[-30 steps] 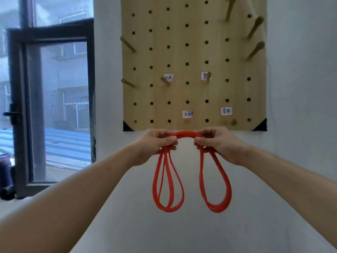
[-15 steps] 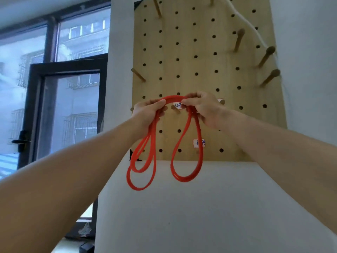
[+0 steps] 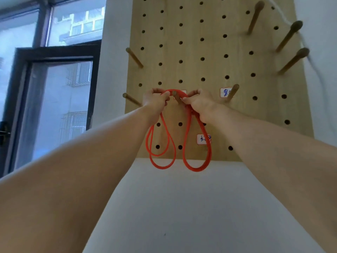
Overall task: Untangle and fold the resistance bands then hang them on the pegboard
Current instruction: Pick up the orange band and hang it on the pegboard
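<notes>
Both hands are now higher and closer to the board than 0.5 s ago, and the band's top arc, which was in front of the board, now passes over a peg. The left hand (image 3: 156,101) has its fingers curled and pinches the thin red rubber resistance band (image 3: 196,169) between thumb and fingers. The right hand (image 3: 199,105) grips the same band in the same way, with the thumb on top. Between the 2 hands the band makes a short arch, and the short wooden peg (image 3: 177,99) shows just under this arch. Whether the band already rests on the peg cannot be told.

From each hand the folded band hangs down in loops against the light wooden pegboard with dark round holes (image 3: 213,68). The loops end a little below the lower edge of the board, in front of the white wall (image 3: 182,207). The right loop crosses a small white label with blue writing (image 3: 202,139).

A second white label (image 3: 224,92) sits just beside another wooden peg (image 3: 232,93), to the right of the right hand. 2 more pegs (image 3: 134,57) stand out at the left edge of the board, and 3 long pegs (image 3: 289,36) at the upper right. A window with a dark frame (image 3: 54,52) is on the left.
</notes>
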Motion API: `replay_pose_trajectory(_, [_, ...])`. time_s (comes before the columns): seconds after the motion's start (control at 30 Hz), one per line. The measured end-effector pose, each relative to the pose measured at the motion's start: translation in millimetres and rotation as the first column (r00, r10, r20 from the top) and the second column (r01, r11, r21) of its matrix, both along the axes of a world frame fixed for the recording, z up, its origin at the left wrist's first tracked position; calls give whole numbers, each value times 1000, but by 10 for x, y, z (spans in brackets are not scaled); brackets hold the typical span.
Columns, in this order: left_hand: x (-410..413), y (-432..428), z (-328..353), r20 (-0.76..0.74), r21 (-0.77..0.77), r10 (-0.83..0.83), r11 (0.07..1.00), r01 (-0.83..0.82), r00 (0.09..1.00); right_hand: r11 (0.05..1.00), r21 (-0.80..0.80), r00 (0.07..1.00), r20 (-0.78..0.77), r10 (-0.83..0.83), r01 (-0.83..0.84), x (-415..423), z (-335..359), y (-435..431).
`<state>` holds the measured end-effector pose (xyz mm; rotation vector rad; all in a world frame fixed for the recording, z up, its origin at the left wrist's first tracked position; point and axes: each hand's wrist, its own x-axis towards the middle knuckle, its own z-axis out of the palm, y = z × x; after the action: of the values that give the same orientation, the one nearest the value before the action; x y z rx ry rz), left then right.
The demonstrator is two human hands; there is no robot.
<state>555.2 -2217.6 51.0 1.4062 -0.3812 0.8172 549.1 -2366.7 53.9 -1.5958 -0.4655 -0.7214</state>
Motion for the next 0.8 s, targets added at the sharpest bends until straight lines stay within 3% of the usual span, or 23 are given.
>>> replay_pose_trajectory(0.13, [-3,13,-201,-74,60,-26,998,30,997,992,-121,999,-26,32,-35,-10,-105,-131])
replay_pose_trajectory(0.3, [-217,201,-390,-63,191,30,981,-18,998,960,-275,996,-90,23,-47,-219,-198,-413])
replay_pose_trajectory(0.47, [-499,303,-700,-20,304,201,935,-186,979,834,-550,950,-279,-140,-39,-485,-457,-602])
replay_pose_trajectory(0.63, [-754,63,-1137,-151,468,51,884,26,987,858,-509,954,-285,-89,-72,-657,-661,-644])
replay_pose_trajectory(0.8, [-743,-245,-1467,-161,453,66,891,14,985,840,-542,969,-222,-107,-31,-850,-531,-676])
